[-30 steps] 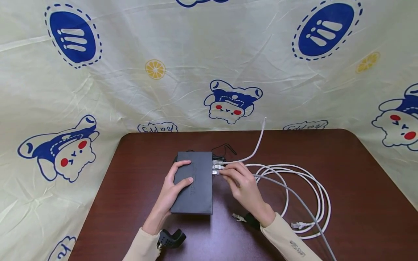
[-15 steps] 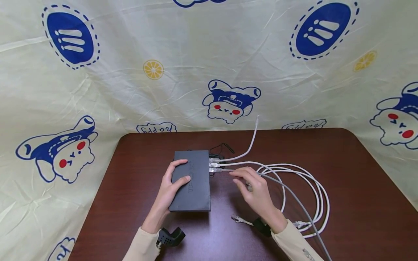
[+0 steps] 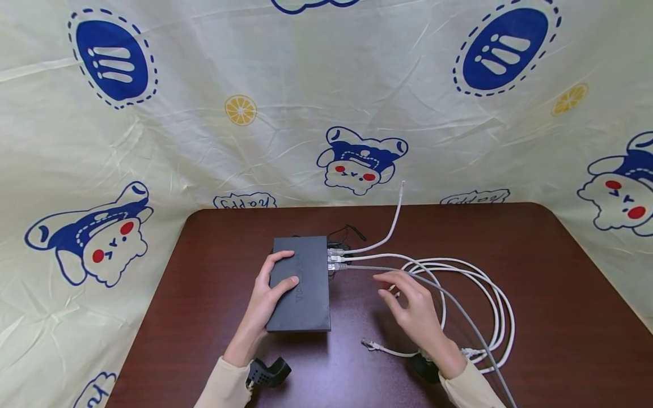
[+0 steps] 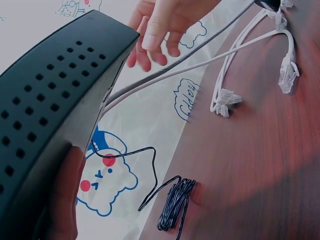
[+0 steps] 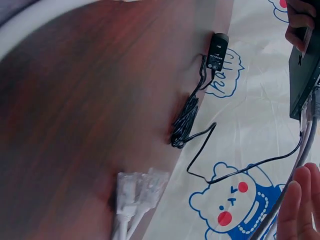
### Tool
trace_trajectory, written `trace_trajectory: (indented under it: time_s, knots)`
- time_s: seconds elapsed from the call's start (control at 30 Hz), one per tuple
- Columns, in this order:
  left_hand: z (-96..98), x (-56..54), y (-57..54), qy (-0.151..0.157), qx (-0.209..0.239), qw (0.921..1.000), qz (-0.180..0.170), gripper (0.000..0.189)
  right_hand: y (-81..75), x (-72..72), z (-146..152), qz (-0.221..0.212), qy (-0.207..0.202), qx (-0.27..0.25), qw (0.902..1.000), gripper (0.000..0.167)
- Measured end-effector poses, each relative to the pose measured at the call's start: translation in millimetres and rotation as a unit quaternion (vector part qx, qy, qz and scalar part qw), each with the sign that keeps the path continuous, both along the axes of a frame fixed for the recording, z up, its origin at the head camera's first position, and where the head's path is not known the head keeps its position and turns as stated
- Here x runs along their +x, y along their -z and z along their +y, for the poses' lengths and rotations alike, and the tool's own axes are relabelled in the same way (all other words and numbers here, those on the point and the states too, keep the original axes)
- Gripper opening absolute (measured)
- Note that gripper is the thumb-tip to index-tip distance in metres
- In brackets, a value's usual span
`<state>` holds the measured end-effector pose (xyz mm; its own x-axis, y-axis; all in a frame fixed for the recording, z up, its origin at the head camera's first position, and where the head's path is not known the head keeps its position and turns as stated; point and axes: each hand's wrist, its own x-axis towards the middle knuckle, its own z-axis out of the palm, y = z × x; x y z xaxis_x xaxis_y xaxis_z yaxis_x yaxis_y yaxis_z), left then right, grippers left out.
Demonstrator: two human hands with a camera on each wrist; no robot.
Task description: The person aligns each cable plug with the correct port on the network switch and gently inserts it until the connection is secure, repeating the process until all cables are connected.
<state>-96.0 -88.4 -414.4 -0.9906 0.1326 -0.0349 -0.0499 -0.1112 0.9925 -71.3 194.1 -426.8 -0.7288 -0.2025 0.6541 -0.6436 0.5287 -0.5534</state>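
Observation:
My left hand (image 3: pixel 262 300) grips a dark grey network switch (image 3: pixel 312 294) by its left side, with thumb and a finger over the top face. The left wrist view shows vent holes in the switch's casing (image 4: pixel 42 95). Several clear Ethernet plugs (image 3: pixel 336 259) sit in a row at the switch's right side. From them run a short white cable (image 3: pixel 393 226), a longer white cable and a grey cable (image 3: pixel 471 317). My right hand (image 3: pixel 415 311) is just right of the plugs beside the grey cable, fingers loosely bent, thumb apart, nothing held.
Coiled white cable (image 3: pixel 510 323) lies on the brown table (image 3: pixel 219 249) at the right. A loose Ethernet plug (image 3: pixel 371 344) lies at front centre. Behind the switch are a black power adapter (image 5: pixel 217 52) and its bundled cord (image 5: pixel 184 122). A printed cloth (image 3: pixel 285 73) hangs at the back.
My right hand has let go of the grey cable's plug and drawn back to the right, its fingers parting. The left hand still holds the switch, which has shifted slightly left.

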Motion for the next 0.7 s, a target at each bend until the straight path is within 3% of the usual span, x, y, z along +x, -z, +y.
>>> trace_trajectory:
  time_s: [0.37,0.7]
  knots:
    - [1.2,0.9,1.6,0.001,0.011,0.9999,-0.003,0.047,8.7,8.1,7,-0.017,0.004,0.02,0.9997,0.039]
    - [2.2,1.4,1.2,-0.003,0.008,1.0,-0.001,0.047,19.5,9.8,11,-0.095,0.03,0.053,0.9936,0.037]
